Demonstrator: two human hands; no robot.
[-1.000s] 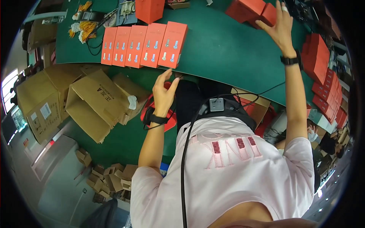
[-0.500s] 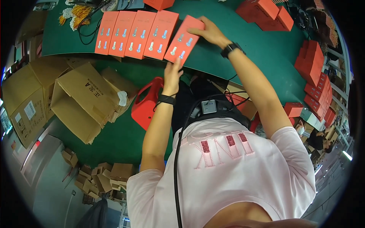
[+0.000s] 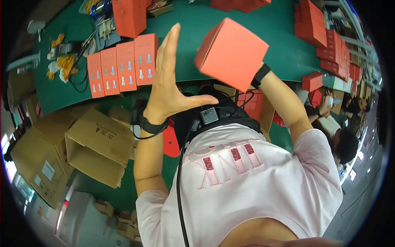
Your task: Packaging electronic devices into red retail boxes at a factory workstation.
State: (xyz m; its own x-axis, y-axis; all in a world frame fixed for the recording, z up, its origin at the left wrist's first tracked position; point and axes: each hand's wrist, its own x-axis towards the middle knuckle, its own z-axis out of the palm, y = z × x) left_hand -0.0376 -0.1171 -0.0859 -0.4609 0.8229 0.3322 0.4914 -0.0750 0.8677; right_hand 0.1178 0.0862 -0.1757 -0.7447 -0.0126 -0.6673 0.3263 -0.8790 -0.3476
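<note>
A red-orange cardboard box (image 3: 233, 55) is raised above the green table, tilted, with a plain face toward me. My right hand (image 3: 262, 66) holds it from the far right side; the box hides most of the fingers. My left hand (image 3: 163, 88) is open, thumb stretched out toward the box and fingers pointing up, apart from the box. Just left of that hand, several red boxes printed with small pictures, such as this red box (image 3: 126, 68), stand side by side at the table's near edge.
The green table (image 3: 181, 61) also carries a taller red box (image 3: 129, 18), yellow-and-white wire bundles (image 3: 65, 66) and stacked red boxes (image 3: 310, 24) at right. Open brown cartons (image 3: 98, 144) stand on the floor at left. Another person (image 3: 343, 144) is at the right.
The held box has swung up and right in my right hand, its printed face turned out of sight. My left hand has let go and opened. The view has shifted too.
</note>
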